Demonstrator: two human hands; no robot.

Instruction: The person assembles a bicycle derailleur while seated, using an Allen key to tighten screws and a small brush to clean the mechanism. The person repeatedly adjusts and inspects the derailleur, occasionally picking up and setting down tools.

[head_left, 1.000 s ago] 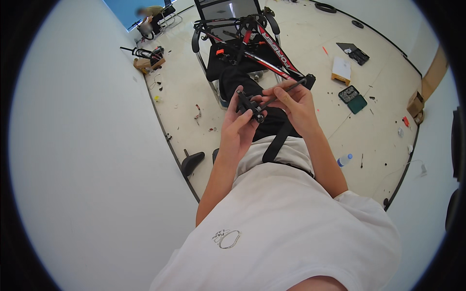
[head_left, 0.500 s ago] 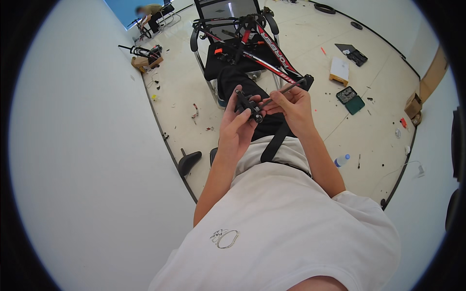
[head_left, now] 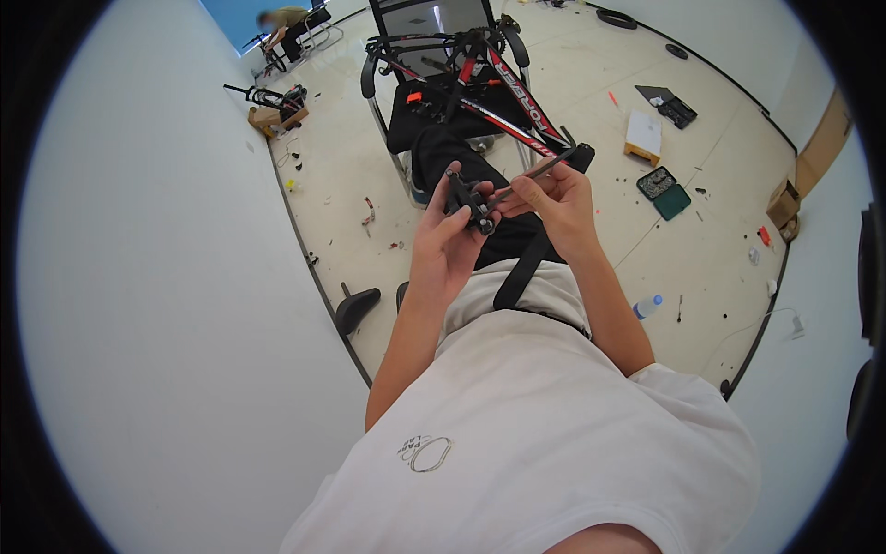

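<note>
My left hand [head_left: 443,245] is closed round a small black bicycle part [head_left: 466,198], held above my lap, with the thumb across it. Silvery bolt ends show at its lower edge; its exact kind is hard to make out. In my right hand [head_left: 558,208], fingers and thumb pinch a long grey hex key [head_left: 528,178]. One end of the key reaches the black part; whether it sits in a bolt is hidden by the fingers. The key's bent end points up and away, beside the red and black bicycle frame [head_left: 517,92].
The frame lies across a black office chair [head_left: 397,120] before me. On the floor to the right are an open green bit case [head_left: 676,203], a black tool case [head_left: 678,111], a white box [head_left: 643,137] and a bottle [head_left: 648,307]. A saddle [head_left: 357,309] lies left. Another person [head_left: 286,23] sits far off.
The hex key has turned a little in my right fingers, so its bent end now stands up more visibly. My left hand keeps hold of the black part, almost unmoved.
</note>
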